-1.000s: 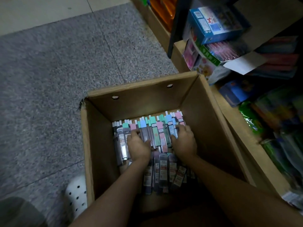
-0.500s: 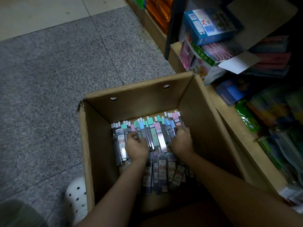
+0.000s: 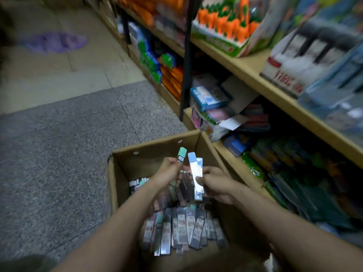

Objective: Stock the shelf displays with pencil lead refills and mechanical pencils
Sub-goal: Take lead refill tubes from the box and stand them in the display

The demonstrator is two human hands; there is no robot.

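far left i see grey speckled floor [image 3: 59, 154], w/ beige tiles beyond it and a blurry purple thing [image 3: 57, 43] lying on them; can't tell what it is. dark blurred shape at the bottom left corner, unreadable.

moving in, the open cardboard box [image 3: 115, 185] sits on the floor, its right side up against the base of the shelving. inside it lie rows of lead refill packs [image 3: 182, 228], flat grey sleeves w/ labels in the near row, a few white and mint caps showing at the back left.

my left hand [image 3: 167, 175] is up above the box, fingers curled round a mint-capped refill [image 3: 181, 155] that sticks up and tilts slightly right. more packs seem bunched under that hand but it's blurred, can't count.

just right of it my right hand [image 3: 216, 183] pinches a pale blue refill pack [image 3: 195, 175], thumb across the front, pack nearly upright, top leaning a bit left. the 2 hands are close together, the 2 packs almost touching at the top; whether they touch i can't tell.

right side: wooden shelves [image 3: 255, 75] crammed w/ stock. lower tier has a blue box [image 3: 208, 98] and pink packs, green and dark packets further right. upper tier holds an orange carrot-shaped display [image 3: 225, 22] and white-black boxed items [image 3: 306, 54], all motion-blurred.
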